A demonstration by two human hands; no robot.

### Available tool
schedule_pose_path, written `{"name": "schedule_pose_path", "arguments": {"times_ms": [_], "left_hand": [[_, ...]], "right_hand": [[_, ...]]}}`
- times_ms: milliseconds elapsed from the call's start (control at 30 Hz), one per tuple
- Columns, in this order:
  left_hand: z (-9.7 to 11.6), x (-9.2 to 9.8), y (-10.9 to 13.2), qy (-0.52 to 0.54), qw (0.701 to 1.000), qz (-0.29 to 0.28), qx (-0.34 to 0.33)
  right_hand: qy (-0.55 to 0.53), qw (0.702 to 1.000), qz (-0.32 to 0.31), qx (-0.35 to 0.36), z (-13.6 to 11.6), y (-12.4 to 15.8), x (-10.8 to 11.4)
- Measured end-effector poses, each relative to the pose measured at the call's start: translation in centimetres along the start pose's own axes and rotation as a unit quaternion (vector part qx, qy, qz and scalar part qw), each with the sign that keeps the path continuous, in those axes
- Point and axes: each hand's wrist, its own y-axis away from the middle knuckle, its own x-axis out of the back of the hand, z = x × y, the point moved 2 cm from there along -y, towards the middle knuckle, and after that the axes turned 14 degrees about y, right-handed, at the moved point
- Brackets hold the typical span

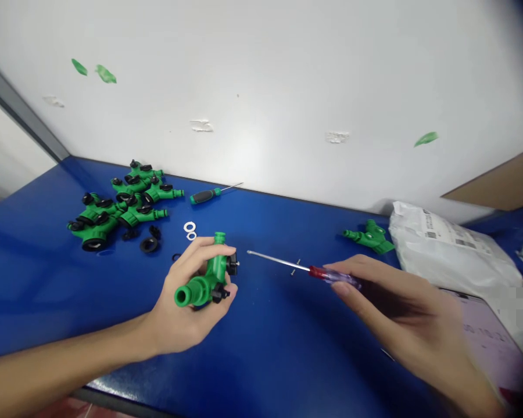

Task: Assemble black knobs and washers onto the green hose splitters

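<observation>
Left hand [187, 302]: grip closed round a green plastic hose splitter [207, 283], held above the blue desk [39, 278]. Right hand [401, 307]: narrow grip on a red-and-clear screwdriver [326, 274], tip just beside the splitter, not touching. More splitters [122, 203] piled far left. White plastic mailer [448, 255] at right: printed label [457, 237] with barcodes, writing too small to read.

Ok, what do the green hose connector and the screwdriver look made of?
The green hose connector looks like moulded plastic: even colour, slight sheen. The screwdriver seems to have a steel shaft, thin and bright, and a plastic handle, probably, as its red and clear parts look translucent.
</observation>
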Motion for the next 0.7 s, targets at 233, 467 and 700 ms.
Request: {"name": "schedule_pose_path", "arguments": {"times_ms": [233,467,700], "left_hand": [[0.5,0.0,-0.3,-0.05,0.998,0.033,-0.003],[0.4,-0.2,-0.2,-0.049,0.999,0.022,0.004],[0.4,-0.3,-0.2,-0.071,0.997,0.009,-0.003]], "right_hand": [[0.018,0.997,-0.019,0.07,-1.1,-0.1,0.3],[0.032,0.998,0.003,0.046,-0.7,0.6,0.4],[0.062,0.997,-0.009,0.048,-0.8,1.0,0.3]]}}
